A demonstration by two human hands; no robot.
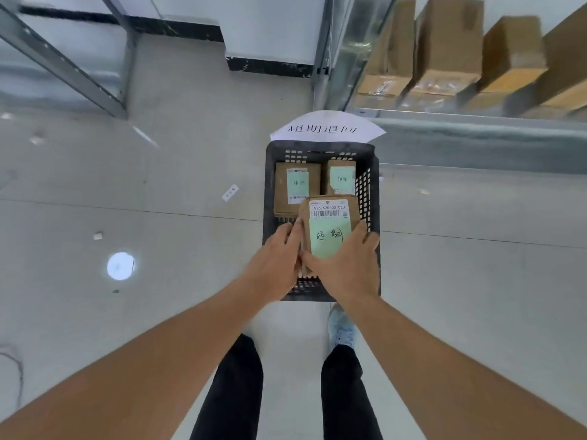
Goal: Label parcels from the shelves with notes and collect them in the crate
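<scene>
A dark plastic crate (374, 198) stands on the floor in front of my feet. Inside it lie two brown parcels, one at the back left (281, 192) and one at the back right (328, 185), each with a green note. Over the crate's near half I hold a third brown parcel (330, 201) with a barcode label and a handwritten green note (328, 238). My left hand (276, 262) grips its left edge. My right hand (346, 265) grips its right side and near corner, thumb across the note's lower edge.
A white paper sign (327, 127) with printed characters sticks up behind the crate. Metal shelving (476, 128) at the right carries several cardboard boxes (448, 49). Another shelf frame (63, 65) stands at the left. Small scraps (231, 192) lie on the grey floor.
</scene>
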